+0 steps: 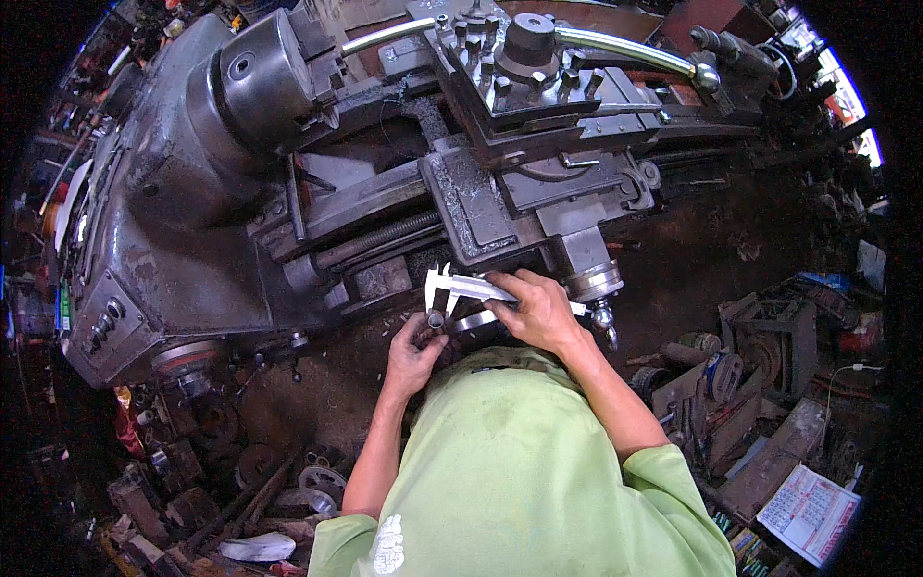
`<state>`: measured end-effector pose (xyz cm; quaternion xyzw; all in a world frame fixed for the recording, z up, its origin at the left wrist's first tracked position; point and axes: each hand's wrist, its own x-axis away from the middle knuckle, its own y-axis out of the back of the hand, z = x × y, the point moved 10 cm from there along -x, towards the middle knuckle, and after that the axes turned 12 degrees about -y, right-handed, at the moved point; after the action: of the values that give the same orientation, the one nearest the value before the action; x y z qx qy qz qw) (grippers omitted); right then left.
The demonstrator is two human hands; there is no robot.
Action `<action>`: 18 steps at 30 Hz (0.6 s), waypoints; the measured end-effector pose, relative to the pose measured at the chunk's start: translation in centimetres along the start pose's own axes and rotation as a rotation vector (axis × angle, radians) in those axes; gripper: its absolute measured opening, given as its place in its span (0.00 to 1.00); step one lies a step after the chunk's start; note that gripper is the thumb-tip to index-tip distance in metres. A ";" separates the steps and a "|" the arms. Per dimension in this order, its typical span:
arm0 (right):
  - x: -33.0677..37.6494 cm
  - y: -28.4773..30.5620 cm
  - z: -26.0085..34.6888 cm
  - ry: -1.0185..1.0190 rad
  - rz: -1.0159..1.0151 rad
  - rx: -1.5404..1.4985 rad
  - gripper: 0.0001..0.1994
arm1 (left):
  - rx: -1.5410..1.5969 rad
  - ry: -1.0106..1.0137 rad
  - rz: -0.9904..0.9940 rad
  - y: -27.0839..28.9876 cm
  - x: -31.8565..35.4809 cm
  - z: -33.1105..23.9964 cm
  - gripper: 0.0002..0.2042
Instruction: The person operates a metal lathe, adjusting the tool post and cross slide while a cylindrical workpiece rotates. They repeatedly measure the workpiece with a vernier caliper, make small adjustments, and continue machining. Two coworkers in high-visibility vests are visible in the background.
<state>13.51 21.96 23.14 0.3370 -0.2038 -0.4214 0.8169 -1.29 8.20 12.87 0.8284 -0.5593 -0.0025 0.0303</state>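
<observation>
My right hand (540, 310) is closed around the beam of a silver vernier caliper (468, 287), whose jaws point toward my left hand. Pinched in the fingers of my left hand (413, 356) is a small round metal piece (436, 320), dark and apparently ring-shaped. The caliper's larger jaws straddle this piece; whether both touch it is too small to tell. Both hands are close together in front of my light green shirt, just on the near side of a big metal lathe (471, 207).
Far left is the lathe's chuck (255, 82). A tool post (529, 53) with several bolts and a long handle (630, 53) stands at the back. A handwheel (596, 282) sits right of my right hand. Scrap metal and a printed sheet (810, 514) lie lower right.
</observation>
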 end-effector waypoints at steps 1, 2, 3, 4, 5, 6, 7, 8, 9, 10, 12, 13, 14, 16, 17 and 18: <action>0.0 0.2 -0.2 -0.011 -0.007 -0.018 0.19 | 0.013 0.001 0.003 -0.1 0.0 0.2 0.13; 0.0 0.3 -0.6 -0.041 -0.011 -0.028 0.19 | 0.025 0.001 0.005 -0.2 0.2 0.3 0.14; 0.0 0.4 -1.0 -0.069 -0.017 -0.038 0.19 | 0.034 -0.020 0.015 -0.3 0.1 0.2 0.14; -0.1 0.7 -1.1 -0.067 -0.039 -0.062 0.19 | -0.028 -0.016 0.025 -0.1 0.2 0.3 0.16; -0.2 0.9 -1.1 -0.065 -0.048 -0.049 0.20 | -0.059 -0.018 0.043 -0.1 0.2 0.3 0.16; -0.3 0.9 -1.4 -0.088 -0.047 -0.042 0.21 | -0.120 0.015 0.045 0.2 0.2 0.6 0.17; -0.4 1.1 -1.5 -0.094 -0.059 -0.069 0.20 | -0.062 -0.023 0.028 0.4 0.1 0.1 0.17; -0.6 1.3 -1.7 -0.113 -0.068 -0.092 0.20 | -0.047 -0.001 0.002 0.7 0.0 0.2 0.18; -0.8 1.2 -2.3 -0.162 -0.048 -0.139 0.20 | 0.097 -0.013 -0.031 0.8 -0.2 0.0 0.20; -0.8 1.1 -3.1 -0.250 -0.014 -0.167 0.20 | 0.094 0.013 -0.097 1.6 -0.4 0.2 0.21; -0.8 0.4 -4.4 -0.407 0.087 -0.376 0.16 | 0.243 0.089 -0.124 2.2 -1.1 0.3 0.21; -0.9 0.4 -4.2 -0.408 0.115 -0.491 0.15 | 0.288 0.087 -0.183 3.0 -1.6 -0.1 0.20; -0.9 0.1 -4.5 -0.477 0.156 -0.572 0.14 | 0.294 0.114 -0.227 3.9 -2.2 -0.4 0.19; -1.0 -0.1 -3.4 -0.473 0.254 -0.779 0.15 | 0.192 0.060 -0.293 6.5 -3.6 -2.9 0.19; -1.1 0.1 -2.7 -0.452 0.270 -0.809 0.14 | 0.129 0.011 -0.375 8.1 -4.3 -4.6 0.18; -1.4 0.2 -1.8 -0.435 0.291 -0.832 0.13 | -0.018 -0.180 -0.379 9.6 -5.2 -8.2 0.18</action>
<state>14.00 23.88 21.98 -0.1458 -0.2289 -0.4090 0.8712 -11.81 9.81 21.44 0.9149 -0.3938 -0.0871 -0.0136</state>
